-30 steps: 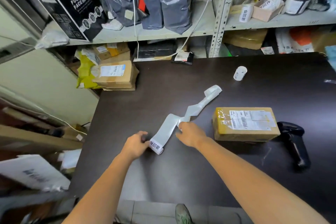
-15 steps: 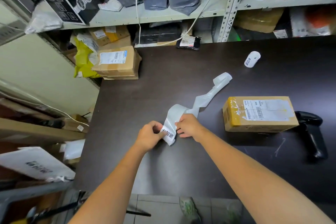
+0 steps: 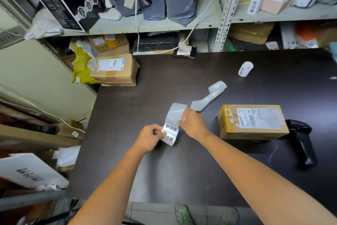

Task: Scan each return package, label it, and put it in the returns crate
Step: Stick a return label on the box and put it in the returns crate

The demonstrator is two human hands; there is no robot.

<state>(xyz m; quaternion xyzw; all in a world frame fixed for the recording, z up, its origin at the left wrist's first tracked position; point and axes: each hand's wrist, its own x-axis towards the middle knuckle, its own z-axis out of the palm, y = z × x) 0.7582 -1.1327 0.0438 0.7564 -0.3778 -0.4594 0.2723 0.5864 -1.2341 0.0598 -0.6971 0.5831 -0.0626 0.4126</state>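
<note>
Step in hand, as judged: labelling. The left hand (image 3: 149,139) pinches the printed end of the label strip (image 3: 170,130) and the right hand (image 3: 195,126) grips its backing, both close together near the bench (image 3: 127,124) front edge. The package (image 3: 253,122) lies toward the right edge, just beside the scanner (image 3: 300,139); next, peel one label free and press it flat on the package.

Both bare forearms come in from the bottom edge, L from 7 o'clock, R from 5, converging mid-frame. L hand (image 3: 151,138) has knuckles up, thumb + fingers pinching the label strip (image 3: 170,133) on its 3 o'clock side. R hand (image 3: 194,126) is back-up, fingers curled, gripping the same strip at its 10 o'clock. Hands near, not touching.
</note>
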